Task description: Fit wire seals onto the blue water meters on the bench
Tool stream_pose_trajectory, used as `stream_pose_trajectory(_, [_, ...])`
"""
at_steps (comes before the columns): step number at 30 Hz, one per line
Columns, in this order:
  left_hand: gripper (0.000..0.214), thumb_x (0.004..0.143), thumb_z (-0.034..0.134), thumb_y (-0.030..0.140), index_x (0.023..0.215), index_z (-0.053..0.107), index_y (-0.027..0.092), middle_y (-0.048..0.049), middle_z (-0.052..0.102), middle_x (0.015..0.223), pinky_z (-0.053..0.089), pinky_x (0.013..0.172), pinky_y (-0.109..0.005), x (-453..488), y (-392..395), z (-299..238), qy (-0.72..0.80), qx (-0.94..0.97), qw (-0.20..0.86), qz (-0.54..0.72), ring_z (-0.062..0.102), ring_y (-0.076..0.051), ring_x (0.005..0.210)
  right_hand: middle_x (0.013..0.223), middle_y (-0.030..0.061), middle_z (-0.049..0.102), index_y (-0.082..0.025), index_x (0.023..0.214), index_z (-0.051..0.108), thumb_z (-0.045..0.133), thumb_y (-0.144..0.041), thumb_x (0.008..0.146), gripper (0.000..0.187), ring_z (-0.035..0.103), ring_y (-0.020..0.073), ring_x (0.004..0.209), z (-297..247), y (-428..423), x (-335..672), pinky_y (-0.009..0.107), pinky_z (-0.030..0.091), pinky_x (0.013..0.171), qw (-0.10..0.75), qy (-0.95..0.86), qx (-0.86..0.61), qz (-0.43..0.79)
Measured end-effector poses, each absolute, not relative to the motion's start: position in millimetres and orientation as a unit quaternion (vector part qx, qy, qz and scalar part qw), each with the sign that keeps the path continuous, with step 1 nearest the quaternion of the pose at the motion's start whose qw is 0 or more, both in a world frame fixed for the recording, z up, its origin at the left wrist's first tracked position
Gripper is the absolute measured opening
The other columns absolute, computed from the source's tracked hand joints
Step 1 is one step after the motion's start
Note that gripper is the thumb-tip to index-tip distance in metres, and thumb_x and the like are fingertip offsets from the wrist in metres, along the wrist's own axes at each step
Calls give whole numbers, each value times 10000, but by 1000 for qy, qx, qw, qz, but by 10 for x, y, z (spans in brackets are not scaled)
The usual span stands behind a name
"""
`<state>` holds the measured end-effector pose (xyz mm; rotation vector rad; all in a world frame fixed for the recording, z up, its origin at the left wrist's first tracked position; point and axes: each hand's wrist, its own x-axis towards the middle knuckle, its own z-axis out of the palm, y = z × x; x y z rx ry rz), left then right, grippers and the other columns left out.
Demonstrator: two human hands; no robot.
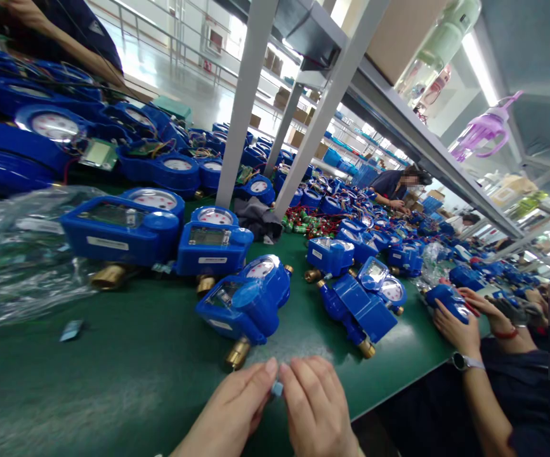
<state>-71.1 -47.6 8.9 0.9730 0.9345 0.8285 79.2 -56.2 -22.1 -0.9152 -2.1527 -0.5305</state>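
Note:
Low in the middle of the view, my left hand (243, 403) and my right hand (315, 403) meet, fingertips pinched around a small light-blue piece (277, 388). Most of that piece is hidden by the fingers, so its exact kind does not show. Just beyond my hands, a blue water meter (262, 311) lies tilted on the green tabletop (160, 381). Its brass pipe end (238, 353) points toward my left hand. Farther left on the table is another small light-blue piece (71, 330).
Two blue meters (215, 251) (122, 235) stand behind, beside clear plastic wrap (27, 260). To the right lies another meter (360, 301). A co-worker's hands (460, 324) hold a meter at far right. Metal posts (248, 95) rise from the bench, before many more meters.

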Motion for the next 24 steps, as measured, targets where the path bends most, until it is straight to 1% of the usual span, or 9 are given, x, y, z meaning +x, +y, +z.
stream_pose_trajectory(3, [487, 768, 456, 640, 656, 413, 168, 28, 324, 624, 274, 534, -227, -709, -492, 86, 418, 436, 705, 372, 263, -110, 593, 1009, 163, 640, -40, 1123, 562, 492, -161, 879, 281, 586, 267, 952, -163, -563, 830, 435, 519, 792, 338, -849, -330, -239])
stream_pose_trajectory(6, [487, 800, 428, 624, 632, 425, 167, 26, 334, 612, 259, 498, -224, -732, -486, 45, 404, 448, 711, 362, 242, -107, 568, 949, 148, 654, -64, 1068, 579, 462, -169, 888, 239, 598, 246, 904, -92, -560, 824, 427, 527, 756, 318, -851, -316, -274])
stream_pose_trajectory(12, [462, 764, 482, 615, 634, 397, 179, 32, 305, 614, 303, 512, -218, -740, -490, -1, 427, 431, 695, 385, 258, -112, 579, 751, 88, 618, -111, 860, 588, 452, -149, 844, 142, 558, 201, 664, 82, -478, 777, 378, 465, 611, 252, -880, -270, -299])
stream_pose_trajectory(14, [450, 756, 494, 609, 643, 440, 176, 22, 359, 620, 353, 552, -229, -743, -488, 5, 444, 431, 683, 389, 311, -123, 589, 647, 48, 558, -154, 744, 523, 395, -180, 880, 188, 509, 178, 583, 93, -463, 706, 344, 412, 550, 268, -879, -326, -222])
stream_pose_trajectory(16, [428, 772, 489, 589, 678, 508, 172, -1, 452, 662, 416, 666, -257, -751, -482, 10, 458, 440, 663, 397, 402, -147, 646, 579, 7, 509, -185, 666, 441, 322, -209, 931, 292, 492, 142, 538, 73, -476, 614, 285, 380, 508, 303, -846, -435, -60])
stream_pose_trajectory(18, [392, 786, 497, 551, 723, 555, 169, -27, 533, 741, 425, 810, -294, -759, -471, 8, 462, 442, 648, 415, 476, -180, 757, 564, -22, 505, -189, 650, 410, 289, -243, 965, 341, 497, 99, 517, 33, -507, 537, 224, 361, 478, 321, -791, -512, 98])
stream_pose_trajectory(19, [376, 783, 511, 536, 738, 569, 167, -35, 559, 769, 419, 849, -307, -762, -465, 5, 462, 436, 646, 424, 494, -194, 803, 574, -27, 511, -189, 663, 413, 296, -261, 969, 336, 498, 91, 519, 12, -523, 517, 212, 355, 474, 325, -775, -526, 130])
stream_pose_trajectory(21, [361, 761, 547, 524, 732, 581, 165, -39, 584, 763, 423, 859, -317, -765, -452, 0, 463, 411, 653, 437, 515, -212, 843, 644, -4, 535, -188, 742, 453, 314, -277, 959, 272, 507, 127, 579, -20, -541, 519, 251, 378, 535, 327, -789, -516, 66])
stream_pose_trajectory(24, [386, 709, 593, 549, 688, 587, 163, -33, 590, 692, 447, 790, -304, -759, -449, 10, 472, 359, 669, 449, 531, -218, 813, 745, 52, 553, -138, 941, 500, 331, -190, 911, 179, 482, 193, 644, -21, -521, 602, 346, 365, 610, 275, -854, -420, -138])
